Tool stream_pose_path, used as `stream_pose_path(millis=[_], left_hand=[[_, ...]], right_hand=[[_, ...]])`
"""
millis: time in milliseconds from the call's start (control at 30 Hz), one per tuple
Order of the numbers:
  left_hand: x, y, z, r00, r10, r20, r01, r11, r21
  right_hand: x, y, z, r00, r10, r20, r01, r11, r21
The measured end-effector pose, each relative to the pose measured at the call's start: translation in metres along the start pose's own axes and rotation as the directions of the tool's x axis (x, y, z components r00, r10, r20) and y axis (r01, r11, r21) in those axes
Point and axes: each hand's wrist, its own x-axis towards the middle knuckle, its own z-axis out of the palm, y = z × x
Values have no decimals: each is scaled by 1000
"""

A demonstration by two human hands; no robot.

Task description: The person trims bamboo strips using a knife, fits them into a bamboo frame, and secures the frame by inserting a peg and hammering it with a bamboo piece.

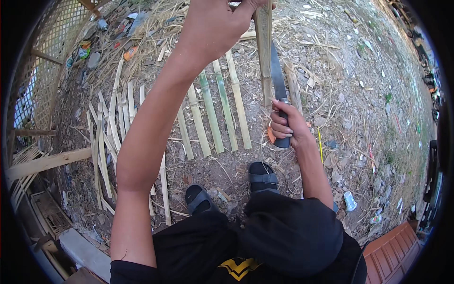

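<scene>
My left hand (220, 21) is raised at the top edge of the view, its fingers pinching the upper part of a bamboo strip (263, 57). The strip hangs nearly upright, its top end cut off by the view's edge. In my right hand (289, 124) is a large knife (278, 75), gripped by its black handle with the blade pointing up and away. The blade lies alongside the strip's right side; whether they touch I cannot tell. Several split bamboo strips (211, 113), some green, lie in a row on the ground between my arms.
More thin bamboo slats (101, 142) are heaped to the left, near a wooden beam (52, 163) and a lattice panel (40, 85). A plastic cup (350, 201) and a reddish-brown plastic piece (392, 253) are at the lower right. Shavings and litter cover the dirt around my sandals (263, 177).
</scene>
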Motion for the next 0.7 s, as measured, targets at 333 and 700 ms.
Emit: stream_pose_path(millis=[333,700], left_hand=[[4,-6,0,996,4,-86,-2,1000,28],[10,-7,5,997,-48,-67,45,998,-48]], right_hand=[[-24,21,103,142,-931,336,655,-166,-738],[11,14,-43,734,-627,-261,108,487,-867]])
